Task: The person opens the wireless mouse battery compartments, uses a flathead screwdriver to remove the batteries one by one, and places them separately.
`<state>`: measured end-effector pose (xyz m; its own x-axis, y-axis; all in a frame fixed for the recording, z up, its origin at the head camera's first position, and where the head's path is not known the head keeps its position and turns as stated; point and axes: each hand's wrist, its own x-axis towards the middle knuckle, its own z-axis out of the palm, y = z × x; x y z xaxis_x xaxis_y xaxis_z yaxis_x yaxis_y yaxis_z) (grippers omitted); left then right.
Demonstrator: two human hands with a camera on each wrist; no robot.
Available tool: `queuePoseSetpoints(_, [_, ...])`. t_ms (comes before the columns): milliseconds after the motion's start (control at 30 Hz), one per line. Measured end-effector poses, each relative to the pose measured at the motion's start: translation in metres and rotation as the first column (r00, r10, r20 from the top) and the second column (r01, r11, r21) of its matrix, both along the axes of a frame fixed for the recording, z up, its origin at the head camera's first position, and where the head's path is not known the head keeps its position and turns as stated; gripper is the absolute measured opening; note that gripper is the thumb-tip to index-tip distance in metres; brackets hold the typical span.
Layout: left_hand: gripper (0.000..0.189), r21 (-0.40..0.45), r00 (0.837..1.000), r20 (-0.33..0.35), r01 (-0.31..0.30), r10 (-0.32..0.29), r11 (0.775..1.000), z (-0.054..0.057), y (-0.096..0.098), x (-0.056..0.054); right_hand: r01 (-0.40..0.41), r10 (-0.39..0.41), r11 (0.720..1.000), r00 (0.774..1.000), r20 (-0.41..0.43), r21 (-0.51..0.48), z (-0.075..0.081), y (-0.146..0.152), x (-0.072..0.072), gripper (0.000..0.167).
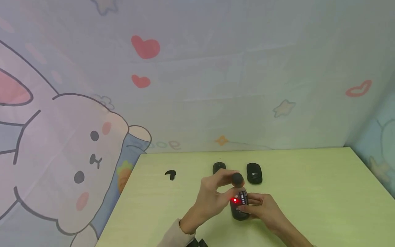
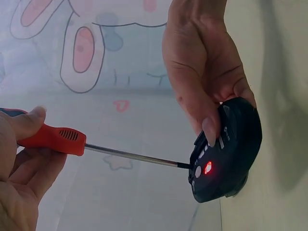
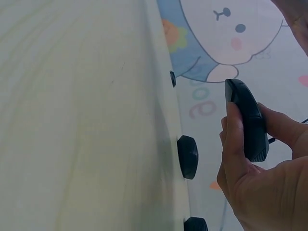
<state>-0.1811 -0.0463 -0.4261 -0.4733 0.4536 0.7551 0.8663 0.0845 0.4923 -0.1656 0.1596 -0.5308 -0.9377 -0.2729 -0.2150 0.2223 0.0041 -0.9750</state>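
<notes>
My right hand (image 1: 268, 211) holds a black computer mouse (image 1: 240, 215) above the table, thumb on its underside and fingers behind. That underside faces me, with a red light glowing and a battery slot beside it. In my left hand (image 1: 213, 192) is a screwdriver (image 2: 60, 137) with a red and dark handle, gripped between thumb and fingers. Its thin metal shaft reaches across to the mouse, and the dark tip meets the underside near the end edge, close to the light. From the head view the handle's round end hides the shaft.
Two more black mice lie behind my hands: one (image 1: 219, 166) partly covered by my left hand, the other (image 1: 254, 173) to its right. A small black hooked piece (image 1: 170, 174) lies farther left on the pale yellow-green table (image 1: 308, 192). A printed cloth (image 1: 216, 85) hangs behind.
</notes>
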Motion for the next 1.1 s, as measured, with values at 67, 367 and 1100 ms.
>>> queuePoseSetpoints(67, [0.043, 0.005, 1.0, 0.002, -0.001, 0.001, 1.0, 0.001, 0.001, -0.001, -0.004, 0.004, 1.0, 1.0, -0.012, 0.003, 0.0, 0.0, 0.0, 0.07])
queuePoseSetpoints(367, [0.043, 0.043, 0.997, 0.03, -0.078, 0.077, 0.996, 0.003, 0.001, -0.011, -0.002, 0.003, 0.999, 0.999, -0.036, 0.035, 0.002, 0.001, 0.001, 0.072])
queuePoseSetpoints(1100, [0.037, 0.175, 0.955, 0.283, -0.137, 0.084, 0.975, 0.007, -0.009, -0.033, -0.015, 0.016, 0.991, 1.0, -0.01, 0.135, 0.015, 0.013, -0.004, 0.057])
